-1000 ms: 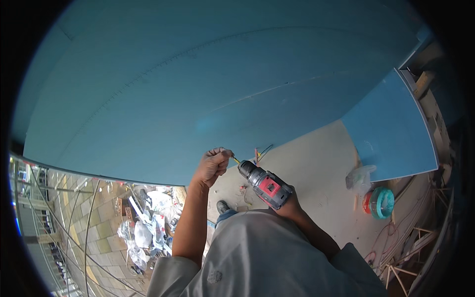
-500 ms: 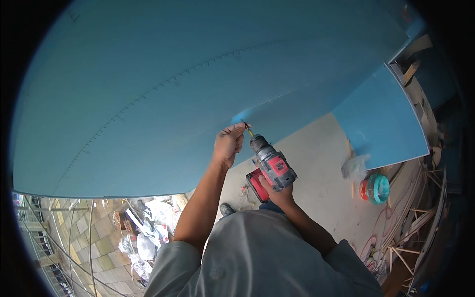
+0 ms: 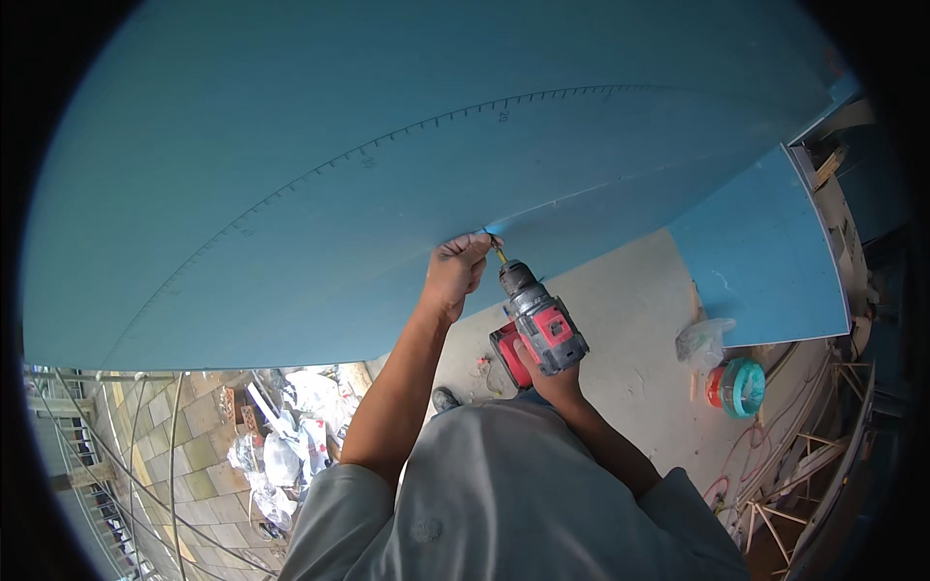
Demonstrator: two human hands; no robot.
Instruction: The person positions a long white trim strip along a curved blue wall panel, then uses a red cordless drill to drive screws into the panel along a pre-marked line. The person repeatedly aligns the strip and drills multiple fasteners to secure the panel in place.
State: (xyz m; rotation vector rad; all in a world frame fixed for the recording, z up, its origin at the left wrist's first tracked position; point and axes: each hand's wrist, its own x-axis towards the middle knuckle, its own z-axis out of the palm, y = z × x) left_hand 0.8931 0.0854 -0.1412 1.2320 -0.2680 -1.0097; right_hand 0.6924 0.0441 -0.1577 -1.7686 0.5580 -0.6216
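My right hand (image 3: 555, 383) grips the handle of a red and black cordless drill (image 3: 542, 318), its battery pack hanging at the lower left. A yellowish driver bit (image 3: 503, 256) sticks out of the chuck toward the large blue-green board (image 3: 291, 261) in front of me. At the bit's tip, my left hand (image 3: 455, 275) pinches a small dark screw (image 3: 495, 239) between thumb and fingers, close to the board's face. How far the screw touches the board is hard to make out. Above runs a curved line with tick marks, drawn on the board.
A lighter blue panel (image 3: 765, 257) stands at the right. Near its foot are a clear plastic bag (image 3: 704, 343) and a red and teal bucket (image 3: 744, 389), with hoses and a frame of thin bars beyond. White plastic rubbish (image 3: 283, 460) and bricks lie lower left on the paving (image 3: 208, 484).
The view has shifted slightly, and the tick-marked line shows more sharply. Both hands and the drill appear a little farther right, still joined at the screw by the board.
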